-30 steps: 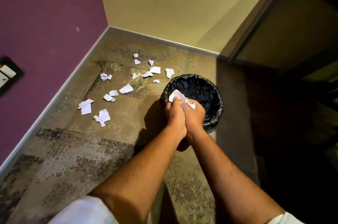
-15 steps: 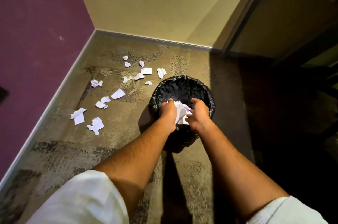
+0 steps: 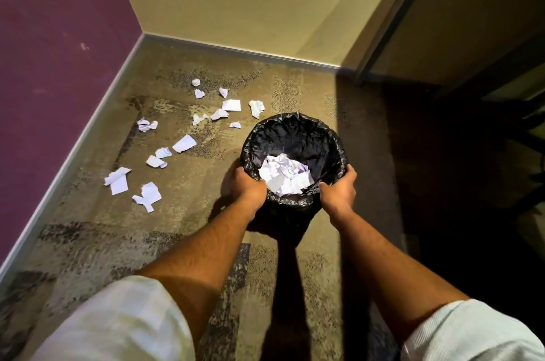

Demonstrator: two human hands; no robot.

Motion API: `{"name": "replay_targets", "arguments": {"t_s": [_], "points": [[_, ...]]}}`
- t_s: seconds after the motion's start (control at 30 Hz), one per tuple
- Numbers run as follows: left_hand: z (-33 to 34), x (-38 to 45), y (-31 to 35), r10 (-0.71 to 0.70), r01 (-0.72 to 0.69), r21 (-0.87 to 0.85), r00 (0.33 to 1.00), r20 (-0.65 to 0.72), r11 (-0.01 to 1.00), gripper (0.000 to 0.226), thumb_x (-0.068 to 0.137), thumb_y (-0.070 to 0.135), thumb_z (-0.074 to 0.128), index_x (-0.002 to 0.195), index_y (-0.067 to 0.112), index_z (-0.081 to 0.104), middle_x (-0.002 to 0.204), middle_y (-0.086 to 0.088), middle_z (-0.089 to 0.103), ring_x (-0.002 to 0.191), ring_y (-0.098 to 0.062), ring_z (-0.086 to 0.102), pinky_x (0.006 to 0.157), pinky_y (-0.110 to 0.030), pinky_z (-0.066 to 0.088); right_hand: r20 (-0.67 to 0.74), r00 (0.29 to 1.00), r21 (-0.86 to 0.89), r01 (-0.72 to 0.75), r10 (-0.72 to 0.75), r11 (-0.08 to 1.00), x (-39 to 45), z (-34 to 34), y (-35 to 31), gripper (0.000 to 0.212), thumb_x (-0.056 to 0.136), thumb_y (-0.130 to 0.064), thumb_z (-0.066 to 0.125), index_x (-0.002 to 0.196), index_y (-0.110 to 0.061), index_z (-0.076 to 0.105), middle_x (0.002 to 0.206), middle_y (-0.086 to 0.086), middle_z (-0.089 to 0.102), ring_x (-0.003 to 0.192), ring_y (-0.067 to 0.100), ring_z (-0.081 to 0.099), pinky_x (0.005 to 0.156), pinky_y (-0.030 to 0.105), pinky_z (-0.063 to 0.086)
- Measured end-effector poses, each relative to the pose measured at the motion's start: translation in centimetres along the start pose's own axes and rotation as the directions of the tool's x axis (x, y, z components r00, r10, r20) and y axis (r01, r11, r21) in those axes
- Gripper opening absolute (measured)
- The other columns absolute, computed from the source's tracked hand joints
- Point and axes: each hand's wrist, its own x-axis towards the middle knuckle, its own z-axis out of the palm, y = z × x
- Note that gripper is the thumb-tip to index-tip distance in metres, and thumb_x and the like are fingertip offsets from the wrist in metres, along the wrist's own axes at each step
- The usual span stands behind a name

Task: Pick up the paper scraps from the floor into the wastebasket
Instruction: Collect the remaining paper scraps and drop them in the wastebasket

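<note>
We grip the bin (image 3: 295,136) with both hands. The left hand (image 3: 247,188) is wrapped around the near left part of the rim, fingers curled over the black liner (image 3: 312,204). The right hand (image 3: 337,189) is closed on the near right part of the rim, with the thumb lying along the edge. The two hands are well apart, one on each side of the opening.

The bin stands on the carpet (image 3: 182,231). Its liner is crinkled and folded over the rim all the way round. Inside lies a heap of white crumpled paper (image 3: 284,173), bunched toward the near side of the bottom; the far inner wall of the liner is bare and dark.

More scraps (image 3: 147,192) lie on the carpet to the left of the bin and beyond it, strewn in a loose band that runs toward the purple wall (image 3: 53,51) and the far corner. Some are flat, some balled up. The nearest one to the bin, a small scrap (image 3: 235,124), lies just beside its far left edge. None of them touches the bin.
</note>
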Motion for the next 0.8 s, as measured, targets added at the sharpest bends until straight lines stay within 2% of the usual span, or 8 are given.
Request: {"name": "replay_targets", "arguments": {"t_s": [0.13,0.23,0.33,0.4,0.5,0.6,0.73,0.8], "points": [[-1.0,-0.1,-0.7,-0.022,0.023,-0.034,1.0,0.021,0.999,0.038,0.086,0.006,0.065,0.121,0.018,0.058,0.119,-0.005,0.067,0.099,-0.025,0.064,0.076,-0.024,0.047,0.048,0.994,0.04,-0.105,0.103,0.994,-0.8,0.4,0.3,0.058,0.079,-0.036,0.073,0.129,-0.011,0.058,0.125,0.012,0.067,0.109,0.033,0.065,0.087,0.036,0.055],[-2.6,0.6,-1.9,-0.06,0.06,-0.002,0.998,0.033,0.998,0.024,0.079,0.009,0.068,0.101,0.016,0.062,0.104,-0.006,0.07,0.088,-0.027,0.066,0.075,-0.033,0.059,0.045,0.993,0.052,-0.108,0.106,0.993,-1.8,0.6,0.3,0.04,0.08,-0.031,0.075,0.113,-0.01,0.065,0.113,0.009,0.069,0.099,0.028,0.066,0.075,0.031,0.051],[-5.4,-0.1,-2.5,-0.097,0.102,-0.054,0.992,0.084,0.993,0.011,0.079,0.009,0.067,0.089,0.01,0.062,0.088,-0.009,0.068,0.081,-0.029,0.066,0.079,-0.044,0.063,0.05,0.992,0.051,-0.123,0.12,0.991,-3.6,1.2,-0.4,0.028,0.087,-0.013,0.069,0.113,-0.006,0.059,0.107,0.009,0.063,0.095,0.028,0.061,0.073,0.033,0.048],[-7.5,-0.5,-3.0,-0.135,0.15,-0.143,0.985,0.111,0.978,0.015,0.082,0.012,0.066,0.096,0.008,0.062,0.084,-0.006,0.063,0.082,-0.027,0.063,0.084,-0.044,0.061,0.071,0.989,0.045,-0.134,0.131,0.99,-5.5,2.0,-0.9,0.025,0.089,-0.008,0.066,0.112,-0.004,0.057,0.107,0.01,0.061,0.096,0.03,0.059,0.073,0.035,0.048],[-11.1,-0.7,-4.5,-0.181,0.223,-0.281,0.969,0.168,0.933,0.034,0.078,0.022,0.07,0.108,0.008,0.062,0.097,-0.009,0.067,0.097,-0.028,0.065,0.091,-0.047,0.058,0.113,0.986,0.06,-0.127,0.119,0.99,-8.9,3.9,-1.3,0.025,0.088,-0.009,0.067,0.111,-0.004,0.059,0.11,0.014,0.065,0.097,0.032,0.062,0.071,0.036,0.049],[-14.9,-0.9,-7.0,-0.195,0.216,-0.314,0.976,0.098,0.925,0.029,0.082,0.031,0.07,0.106,0.017,0.062,0.109,-0.008,0.069,0.1,-0.032,0.066,0.09,-0.049,0.058,0.16,0.982,0.09,-0.119,0.103,0.989,-12.7,6.2,-1.4,0.026,0.086,-0.01,0.07,0.11,-0.006,0.06,0.108,0.012,0.066,0.093,0.03,0.062,0.072,0.034,0.049],[-20.9,-2.7,-10.9,-0.194,0.152,-0.329,0.976,-0.098,0.932,0.032,0.08,0.024,0.072,0.111,0.017,0.068,0.104,-0.006,0.067,0.088,-0.028,0.064,0.069,-0.038,0.06,0.229,0.973,0.154,-0.06,0.023,0.986,-18.4,9.6,-1.9,0.03,0.082,-0.018,0.079,0.107,-0.01,0.065,0.104,0.006,0.069,0.091,0.026,0.065,0.075,0.031,0.05],[-23.7,-3.8,-13.2,-0.183,0.128,-0.318,0.972,-0.148,0.939,0.03,0.087,0.013,0.067,0.117,0.007,0.068,0.103,-0.009,0.065,0.085,-0.025,0.06,0.053,-0.028,0.05,0.264,0.964,0.162,-0.017,-0.026,0.987,-21.2,11.3,-1.9,0.032,0.081,-0.022,0.08,0.109,-0.013,0.067,0.101,0.004,0.07,0.091,0.025,0.066,0.075,0.03,0.05]]}}
